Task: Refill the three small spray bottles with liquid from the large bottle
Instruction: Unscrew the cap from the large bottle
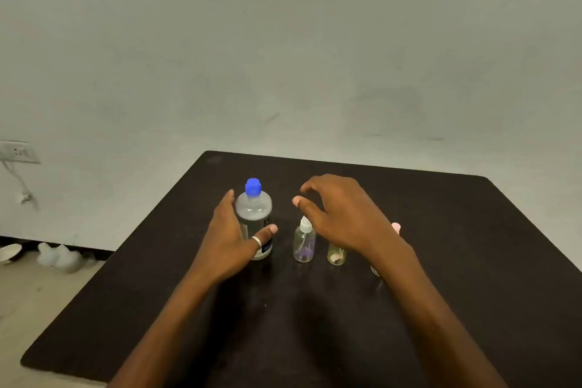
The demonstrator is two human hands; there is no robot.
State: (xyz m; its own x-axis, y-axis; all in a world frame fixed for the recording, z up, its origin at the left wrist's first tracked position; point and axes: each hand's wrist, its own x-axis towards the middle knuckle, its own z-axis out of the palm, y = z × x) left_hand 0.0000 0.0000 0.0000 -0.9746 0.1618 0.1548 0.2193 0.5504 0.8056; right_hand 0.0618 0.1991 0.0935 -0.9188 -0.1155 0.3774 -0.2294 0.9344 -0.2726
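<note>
Head view: the large bottle (253, 220) stood capped on the dark surface (472, 261), at nine o'clock of the row of small ones. The left hand (231, 236) gripped it, thumb across the label, fingers round the far side. The right hand (343, 217) hovered over the first spray bottle (304, 246) and second spray bottle (336, 257), fingers loosely curled, holding nothing; the third spray bottle (396, 227) showed only a pink top behind the wrist. This looked like the opening step: next the blue cap (253, 187) needs unscrewing. Bare surface lay toward twelve and three o'clock; the nine o'clock edge was nearer
</note>
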